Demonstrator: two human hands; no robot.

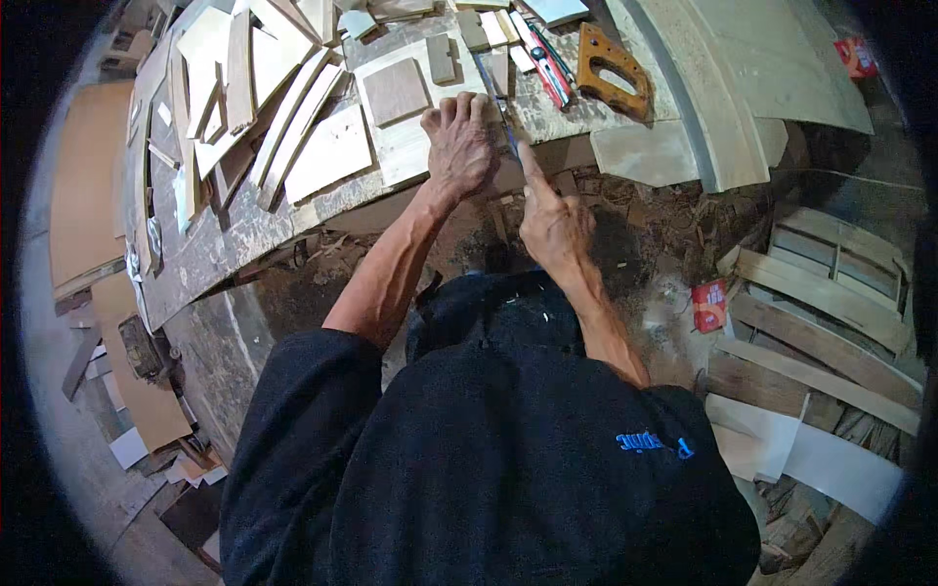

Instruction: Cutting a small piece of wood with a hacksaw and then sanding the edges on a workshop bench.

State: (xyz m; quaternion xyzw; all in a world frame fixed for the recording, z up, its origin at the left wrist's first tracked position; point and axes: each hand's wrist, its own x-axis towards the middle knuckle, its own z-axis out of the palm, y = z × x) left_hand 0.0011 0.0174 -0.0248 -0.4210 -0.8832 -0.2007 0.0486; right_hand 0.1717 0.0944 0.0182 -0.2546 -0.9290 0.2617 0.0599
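Note:
My left hand (459,146) is closed, fingers curled down over the right side of a pale flat board (399,151) at the bench's front edge. A brown square wood piece (396,91) and a small wood block (441,59) lie on that board. Just to the right, my right hand (557,223) is closed around a long, narrow metal tool (510,135), index finger stretched along it. The tool points away from me beside my left hand. Its handle is hidden in my palm, and I cannot make out its exact kind.
On the bench (234,244), a red utility knife (550,80) and an orange-brown saw handle (613,74) lie to the right. Several curved wood strips (301,127) and thin boards crowd the left. Curved wooden frames (831,293) and a red packet (709,306) are at my right.

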